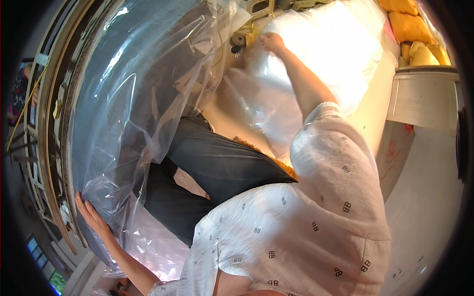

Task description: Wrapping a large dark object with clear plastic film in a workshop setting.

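Note:
A large sheet of clear plastic film (128, 93) drapes over the left side and across part of my dark trousers, creased and shiny. My left hand (93, 215) lies on its lower left edge with the fingers stretched out. At the upper middle, my right hand (271, 43) has its fingers curled closed on the edge of a big, puffy white plastic bag (316, 54). Bright light washes out most of the bag, so its contents cannot be made out. My right arm reaches across the bag's near side.
A curved wooden and metal frame (54, 123) runs along the left rim beside the film. Yellow stuffed pieces (412, 29) are piled at the upper right, above a pale cabinet (424, 101). A grey roll (238, 39) sits left of the bag. Part of another person (20, 91) shows at the far left.

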The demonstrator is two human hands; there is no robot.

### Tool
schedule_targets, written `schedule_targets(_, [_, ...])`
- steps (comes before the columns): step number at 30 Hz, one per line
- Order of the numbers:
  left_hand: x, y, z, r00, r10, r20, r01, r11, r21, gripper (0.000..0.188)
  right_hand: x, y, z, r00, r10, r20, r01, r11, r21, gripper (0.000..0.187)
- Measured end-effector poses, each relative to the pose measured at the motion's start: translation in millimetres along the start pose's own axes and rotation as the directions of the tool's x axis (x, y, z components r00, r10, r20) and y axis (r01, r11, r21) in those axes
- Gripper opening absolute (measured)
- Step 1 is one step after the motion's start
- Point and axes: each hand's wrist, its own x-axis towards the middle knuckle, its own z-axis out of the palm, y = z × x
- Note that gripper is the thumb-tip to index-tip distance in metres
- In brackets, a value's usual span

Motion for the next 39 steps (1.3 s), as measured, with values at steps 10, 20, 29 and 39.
schedule_targets(10, [3.6, 22.3, -1.1, 0.995, -0.097, -0.01, 0.096, 0.993, -0.074, 0.04, -107.3, 94.2, -33.2, 0.865, 0.378, -0.329, -0.499, 0.705, -0.503, 0.054])
schedule_targets(20, [5.2, 10.1, -0.2, 1.0, -0.003, -0.024, 0.002, 0.999, -0.05, 0.039, -221.7, 218.7, -159.2, 0.72, 0.655, -0.228, -0.186, 0.499, 0.846, 0.025])
schedule_targets(29, [3.9, -42.3, 10.7, 0.994, 0.062, -0.088, -0.066, 0.997, -0.038, 0.038, -303.0, 235.2, -304.5, 0.278, 0.287, -0.917, -0.065, 0.958, 0.28, 0.018])
schedule_targets(39, [3.4, 232.3, 8.3, 0.94, 0.314, -0.129, -0.332, 0.764, -0.553, 0.037, -301.3, -115.4, -115.6, 0.837, -0.545, -0.046, 0.534, 0.795, 0.288, 0.012])
